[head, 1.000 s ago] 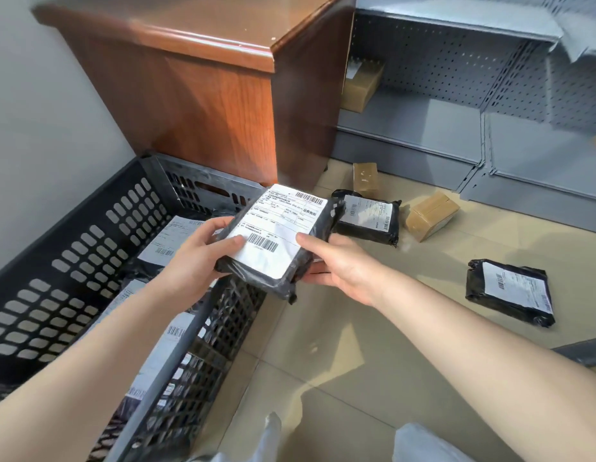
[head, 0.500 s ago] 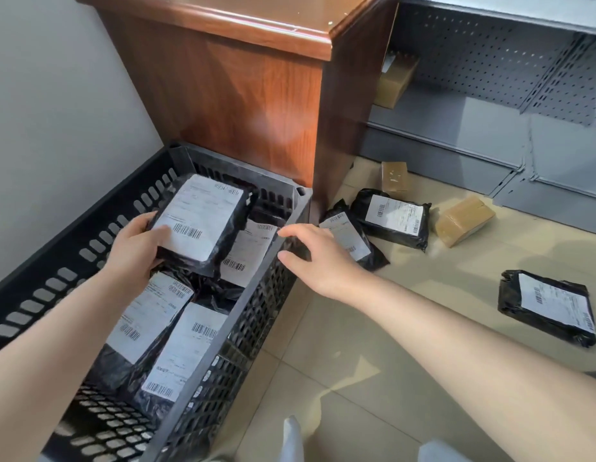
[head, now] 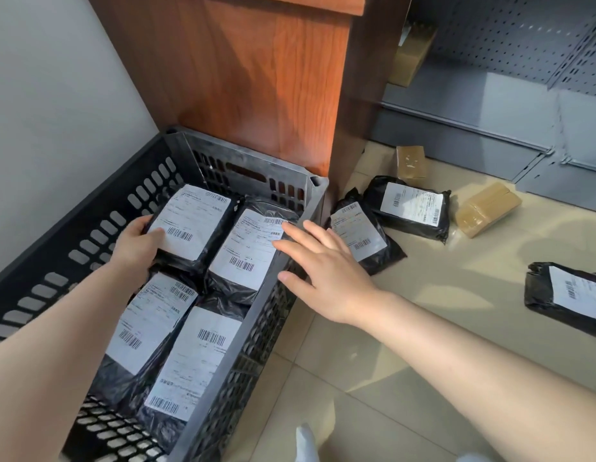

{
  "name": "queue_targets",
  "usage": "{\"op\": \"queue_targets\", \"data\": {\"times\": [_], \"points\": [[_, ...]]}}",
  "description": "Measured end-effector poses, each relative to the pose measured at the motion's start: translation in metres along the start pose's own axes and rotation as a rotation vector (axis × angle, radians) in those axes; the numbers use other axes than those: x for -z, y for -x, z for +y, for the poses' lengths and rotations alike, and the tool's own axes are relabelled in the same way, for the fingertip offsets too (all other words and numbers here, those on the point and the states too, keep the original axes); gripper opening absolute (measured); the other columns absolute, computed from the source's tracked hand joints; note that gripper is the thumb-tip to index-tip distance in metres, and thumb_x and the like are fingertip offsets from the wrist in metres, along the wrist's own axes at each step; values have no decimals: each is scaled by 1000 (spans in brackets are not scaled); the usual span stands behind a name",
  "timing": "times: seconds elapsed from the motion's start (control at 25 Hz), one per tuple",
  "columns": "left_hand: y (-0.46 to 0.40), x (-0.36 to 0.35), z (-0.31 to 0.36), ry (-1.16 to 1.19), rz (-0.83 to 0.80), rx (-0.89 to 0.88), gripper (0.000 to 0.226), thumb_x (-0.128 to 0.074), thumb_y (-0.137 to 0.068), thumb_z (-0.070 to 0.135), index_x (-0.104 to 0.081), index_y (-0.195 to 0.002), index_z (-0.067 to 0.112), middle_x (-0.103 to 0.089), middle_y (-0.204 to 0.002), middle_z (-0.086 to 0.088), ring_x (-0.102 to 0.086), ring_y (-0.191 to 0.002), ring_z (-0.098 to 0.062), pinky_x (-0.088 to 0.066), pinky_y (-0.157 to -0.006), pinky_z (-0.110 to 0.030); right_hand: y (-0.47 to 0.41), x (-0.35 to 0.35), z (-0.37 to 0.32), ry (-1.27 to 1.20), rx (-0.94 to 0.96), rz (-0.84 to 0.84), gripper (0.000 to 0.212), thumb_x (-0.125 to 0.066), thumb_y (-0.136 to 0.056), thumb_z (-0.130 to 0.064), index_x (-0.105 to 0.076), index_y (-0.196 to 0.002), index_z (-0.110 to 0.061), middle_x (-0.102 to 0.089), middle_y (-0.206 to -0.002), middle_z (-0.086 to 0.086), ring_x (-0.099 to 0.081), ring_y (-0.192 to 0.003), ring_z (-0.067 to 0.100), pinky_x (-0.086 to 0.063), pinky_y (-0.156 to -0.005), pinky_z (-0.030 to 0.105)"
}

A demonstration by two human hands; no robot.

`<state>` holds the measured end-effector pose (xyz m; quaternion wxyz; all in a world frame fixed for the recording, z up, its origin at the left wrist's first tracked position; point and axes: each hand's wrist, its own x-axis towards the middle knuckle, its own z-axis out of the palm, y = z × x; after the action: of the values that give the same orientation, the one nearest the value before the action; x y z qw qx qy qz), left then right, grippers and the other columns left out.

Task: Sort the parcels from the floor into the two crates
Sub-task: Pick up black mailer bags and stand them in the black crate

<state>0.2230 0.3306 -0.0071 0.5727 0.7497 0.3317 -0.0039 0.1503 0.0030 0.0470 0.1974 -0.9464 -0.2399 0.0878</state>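
A black slatted crate (head: 318, 186) stands on the floor at the left and holds several black parcels with white labels. My left hand (head: 136, 243) grips one of them, a black labelled parcel (head: 193, 225), at the crate's far left corner, low among the others. My right hand (head: 320, 268) hovers open over the crate's right rim with fingers spread, holding nothing. On the floor to the right lie three more black parcels (head: 358, 235) (head: 411, 206) (head: 570, 295) and two brown boxes (head: 411, 161) (head: 486, 208).
A wooden cabinet (head: 256, 78) stands right behind the crate. A grey metal shelf unit (head: 490, 105) runs along the back right with a brown box (head: 411, 56) on its lowest shelf. A grey wall (head: 50, 111) is at the left. Beige tiled floor (head: 373, 361) lies between.
The parcel, held by both hands over the crate's rim a second ago, is now carried by my left hand alone down into the crate's far corner. My right hand let go.
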Motion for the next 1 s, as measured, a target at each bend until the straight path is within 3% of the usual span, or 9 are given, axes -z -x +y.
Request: {"op": "queue_targets", "data": {"times": [0.2, 0.36, 0.56, 0.64, 0.84, 1.0], "points": [[-13, -21, -11, -20, -52, -4, 29, -53, -95, 15, -58, -122, 25, -67, -114, -7, -66, -96, -27, -55, -78, -39, 1, -6, 1, -12, 2, 14, 52, -34, -102, -50, -29, -152, -34, -6, -165, -13, 5, -152, 13, 3, -121, 38], [-13, -41, -10, -114, -23, -55, 31, -53, -95, 16, -61, -123, 27, -66, -113, -1, -65, -99, -25, -56, -86, -41, 0, -8, 2, -34, 4, 22, 52, -34, -103, -49, -29, -152, -35, -5, -165, -14, 6, -151, 12, 1, -121, 38], [-21, -47, -13, -409, 34, -79, 44, -44, -87, 29, -54, -130, 34, -62, -113, -1, -58, -107, -29, -51, -94, -48, 0, -11, 3, -29, 6, 26, 52, -33, -103, -50, -27, -152, -34, -3, -165, -14, 8, -151, 12, 0, -121, 38], [-26, -47, -11, -544, 43, -89, 48, -42, -86, 31, -51, -133, 35, -59, -121, -8, -46, -121, -34, -44, -101, -52, 1, -11, 4, -29, 5, 21, 52, -32, -103, -50, -26, -152, -35, -2, -165, -14, 9, -151, 12, 0, -121, 37], [-11, -55, -3, -722, 156, -191, 56, -42, -97, 20, -30, -151, 18, -31, -155, -13, -25, -142, -36, -26, -114, -54, 0, -9, 5, -72, 5, -10, 54, -35, -102, -51, -26, -152, -36, -2, -165, -16, 10, -151, 9, -6, -121, 42], [10, -62, 13, -600, 131, -373, 52, -36, -99, 23, -34, -150, 11, -35, -155, -11, -25, -144, -31, -23, -117, -50, 0, 2, 10, -190, -1, -74, 56, -41, -99, -54, -27, -152, -40, -4, -163, -22, 11, -149, 2, -7, -122, 42]]}}
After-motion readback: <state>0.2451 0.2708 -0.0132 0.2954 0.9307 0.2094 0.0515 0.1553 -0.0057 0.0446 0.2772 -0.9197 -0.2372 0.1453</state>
